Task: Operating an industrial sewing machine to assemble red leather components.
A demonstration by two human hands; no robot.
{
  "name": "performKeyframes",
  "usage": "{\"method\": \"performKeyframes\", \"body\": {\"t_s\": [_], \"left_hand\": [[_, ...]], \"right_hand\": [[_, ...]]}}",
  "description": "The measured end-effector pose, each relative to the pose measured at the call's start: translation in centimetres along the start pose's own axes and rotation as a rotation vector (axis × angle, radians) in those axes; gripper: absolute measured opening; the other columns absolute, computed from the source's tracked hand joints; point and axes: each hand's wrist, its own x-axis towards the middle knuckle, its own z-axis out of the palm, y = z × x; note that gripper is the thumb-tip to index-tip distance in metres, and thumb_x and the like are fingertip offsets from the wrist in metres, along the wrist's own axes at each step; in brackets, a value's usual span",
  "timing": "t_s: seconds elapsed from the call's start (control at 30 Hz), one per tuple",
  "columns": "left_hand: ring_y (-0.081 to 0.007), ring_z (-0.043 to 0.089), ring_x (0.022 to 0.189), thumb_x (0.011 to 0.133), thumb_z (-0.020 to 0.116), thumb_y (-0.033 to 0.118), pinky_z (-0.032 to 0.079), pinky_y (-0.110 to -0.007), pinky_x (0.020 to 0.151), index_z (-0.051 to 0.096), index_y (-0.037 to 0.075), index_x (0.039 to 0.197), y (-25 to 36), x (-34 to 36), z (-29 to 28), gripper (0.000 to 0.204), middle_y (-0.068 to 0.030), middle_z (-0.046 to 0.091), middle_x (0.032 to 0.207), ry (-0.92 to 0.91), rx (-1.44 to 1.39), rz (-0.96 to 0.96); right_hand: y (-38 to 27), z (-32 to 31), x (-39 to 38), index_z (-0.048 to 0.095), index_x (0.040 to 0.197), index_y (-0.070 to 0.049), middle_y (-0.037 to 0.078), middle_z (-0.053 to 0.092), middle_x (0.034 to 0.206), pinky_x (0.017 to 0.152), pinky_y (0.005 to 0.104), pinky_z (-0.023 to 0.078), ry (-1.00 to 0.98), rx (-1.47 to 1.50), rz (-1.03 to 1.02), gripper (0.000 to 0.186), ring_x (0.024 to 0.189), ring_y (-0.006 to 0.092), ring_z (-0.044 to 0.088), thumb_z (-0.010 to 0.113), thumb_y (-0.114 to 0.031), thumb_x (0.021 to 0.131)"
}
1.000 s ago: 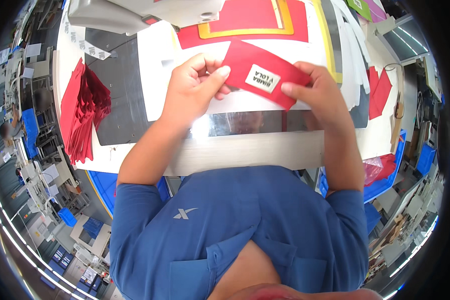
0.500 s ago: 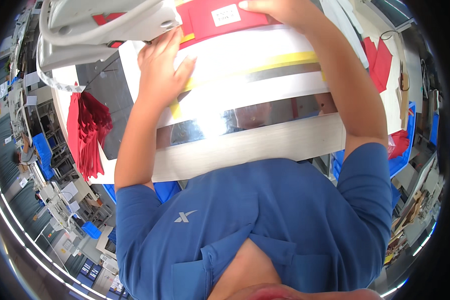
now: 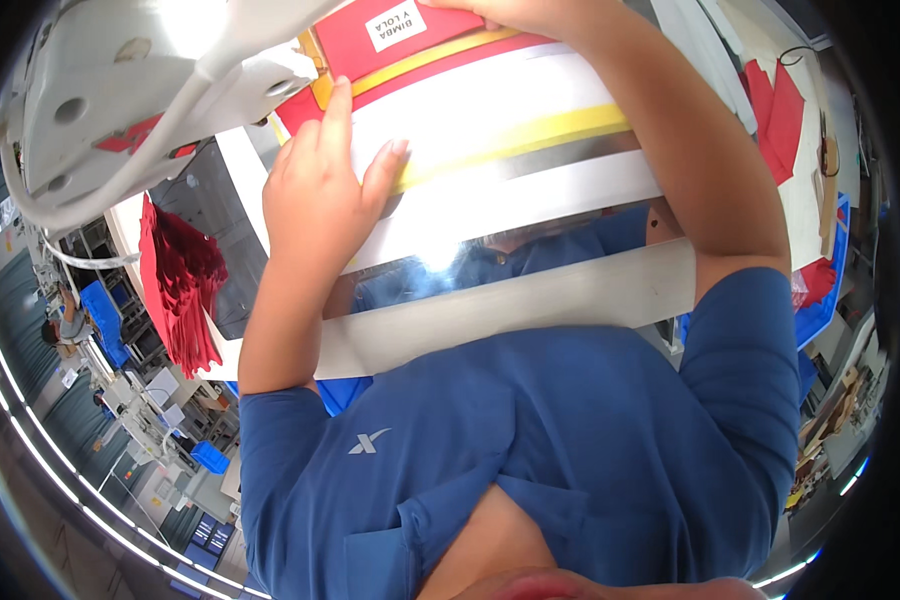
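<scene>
Left hand point(image 3: 322, 185), spread and empty, touches the near-left corner of the yellow frame point(image 3: 420, 60); right hand point(image 3: 530, 12) (grip partly cut off; cannot tell) touches the labelled red panel point(image 3: 350, 50) inside it, beyond the near edge of the bench point(image 3: 530, 305); aligning seems in hand; next calls for keeping the panel flat.

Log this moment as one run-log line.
left hand: open, near yellow frame | right hand: at red piece, right end | white label: face up on piece | red stack: person's left

Red piece point(image 3: 402, 51), white label point(image 3: 395, 25), along yellow frame point(image 3: 425, 53)
</scene>
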Motion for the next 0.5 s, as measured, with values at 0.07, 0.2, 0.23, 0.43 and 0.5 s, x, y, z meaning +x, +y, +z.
{"method": "performKeyframes", "body": {"t_s": [0.07,0.2,0.23,0.43,0.5], "left_hand": [[-0.0296,0.067,0.084,0.089,0.081,0.048,0.057,-0.040,0.075,0.065,0.002,0.142,-0.4,0.6,1.0,0.072,-0.0108,0.065,0.090,0.091,0.013,-0.010],[-0.0281,0.065,0.081,0.086,0.084,0.048,0.056,-0.038,0.072,0.066,0.001,0.142,-0.9,0.6,2.2,0.075,-0.0102,0.063,0.088,0.103,0.062,0.035],[-0.0281,0.065,0.081,0.086,0.084,0.048,0.056,-0.038,0.072,0.066,0.001,0.142,-0.9,0.5,2.3,0.075,-0.0102,0.063,0.088,0.103,0.061,0.043],[-0.0271,0.061,0.076,0.085,0.085,0.049,0.053,-0.038,0.068,0.066,-0.002,0.141,-1.4,0.4,2.6,0.077,-0.0101,0.060,0.085,0.126,0.016,0.069],[-0.0271,0.061,0.076,0.085,0.084,0.050,0.053,-0.038,0.068,0.066,-0.002,0.141,-1.4,0.6,2.7,0.078,-0.0102,0.060,0.085,0.122,0.016,0.077]], "right_hand": [[-0.1,0.1,0.0,0.074,0.113,0.000,0.024,0.077,0.107,0.090,0.0439,0.058,0.021,0.006,0.065,0.036,0.103,0.0389,0.075,0.081,-0.013,0.080],[0.9,0.6,0.2,0.074,0.114,0.001,0.023,0.077,0.107,0.091,0.0433,0.058,0.015,0.092,0.042,0.036,0.103,0.0381,0.075,0.079,-0.012,0.080],[1.0,0.8,0.2,0.073,0.115,0.001,0.023,0.077,0.106,0.091,0.0429,0.058,0.019,0.126,0.016,0.037,0.103,0.0383,0.075,0.078,-0.011,0.080],[-2.0,-1.5,0.3,0.070,0.115,0.003,0.025,0.075,0.103,0.087,0.0436,0.059,-0.130,0.178,0.178,0.036,0.101,0.0380,0.075,0.073,-0.007,0.081],[-3.0,-2.8,0.0,0.069,0.115,0.003,0.026,0.074,0.101,0.086,0.0442,0.059,-0.245,0.221,0.266,0.035,0.100,0.0379,0.075,0.073,-0.007,0.081]]}}
